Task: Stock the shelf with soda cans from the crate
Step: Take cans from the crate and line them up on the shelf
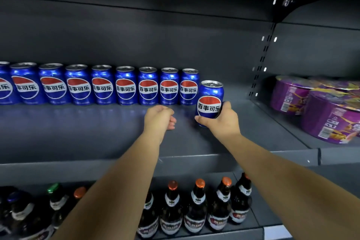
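One blue can [210,103] stands out from the rest, gripped low on its body by the right hand [222,121], thumb on the near side and fingers wrapped behind. It is upright, logo facing out, just in front of and to the right of the last can in a row [101,84] of matching blue cans along the back of the shelf [97,134]. Whether its base touches the shelf or sits slightly above it is hard to tell. The low grip likely keeps the label forward and the can steady as it is set at the row's open right end.

Beside it, the left hand [159,117] rests on the shelf in front of the row, fingers curled loosely inward and holding nothing; it seems placed there for balance or ready to straighten cans.

Every can in the row faces forward, set side by side. Wide bare shelf lies in front of them, leaving room for more rows.

To the right, past a slotted upright, purple tubs [319,109] are stacked. Below, dark bottles [196,208] with orange caps fill the lower shelf. No crate is in view.
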`<state>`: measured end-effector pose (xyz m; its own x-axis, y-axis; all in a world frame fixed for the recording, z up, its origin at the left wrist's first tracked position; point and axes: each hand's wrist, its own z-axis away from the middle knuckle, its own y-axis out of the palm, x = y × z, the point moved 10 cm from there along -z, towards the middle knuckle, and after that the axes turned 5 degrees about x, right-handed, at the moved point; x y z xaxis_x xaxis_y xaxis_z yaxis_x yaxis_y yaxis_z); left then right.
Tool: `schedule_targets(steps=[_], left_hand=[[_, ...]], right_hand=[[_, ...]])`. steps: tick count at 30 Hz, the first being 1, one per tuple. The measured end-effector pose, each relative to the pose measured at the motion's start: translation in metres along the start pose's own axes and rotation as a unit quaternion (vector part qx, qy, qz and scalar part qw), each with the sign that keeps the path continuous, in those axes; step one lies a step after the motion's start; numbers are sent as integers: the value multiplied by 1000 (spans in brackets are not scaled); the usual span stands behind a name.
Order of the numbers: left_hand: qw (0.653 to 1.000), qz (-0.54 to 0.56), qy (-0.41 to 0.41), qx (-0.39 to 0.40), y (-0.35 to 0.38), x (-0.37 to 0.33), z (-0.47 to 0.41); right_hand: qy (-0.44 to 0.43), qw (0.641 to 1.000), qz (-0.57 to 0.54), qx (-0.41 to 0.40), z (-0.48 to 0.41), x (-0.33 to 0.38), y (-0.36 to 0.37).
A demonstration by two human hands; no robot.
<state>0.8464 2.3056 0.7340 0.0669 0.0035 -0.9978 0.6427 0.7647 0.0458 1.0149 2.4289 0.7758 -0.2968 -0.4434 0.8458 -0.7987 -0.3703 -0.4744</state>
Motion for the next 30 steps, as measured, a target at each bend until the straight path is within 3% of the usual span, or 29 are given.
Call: schedule_targets(steps=[9, 24, 30], left_hand=[[998, -55, 13, 26, 5, -2, -2], [983, -170, 56, 42, 18, -4, -8], [985, -159, 45, 44, 17, -4, -9]], right_hand=[[45, 997, -19, -66, -42, -23, -14], [86, 994, -73, -12, -89, -41, 8], [141, 982, 118, 48, -96, -51, 17]])
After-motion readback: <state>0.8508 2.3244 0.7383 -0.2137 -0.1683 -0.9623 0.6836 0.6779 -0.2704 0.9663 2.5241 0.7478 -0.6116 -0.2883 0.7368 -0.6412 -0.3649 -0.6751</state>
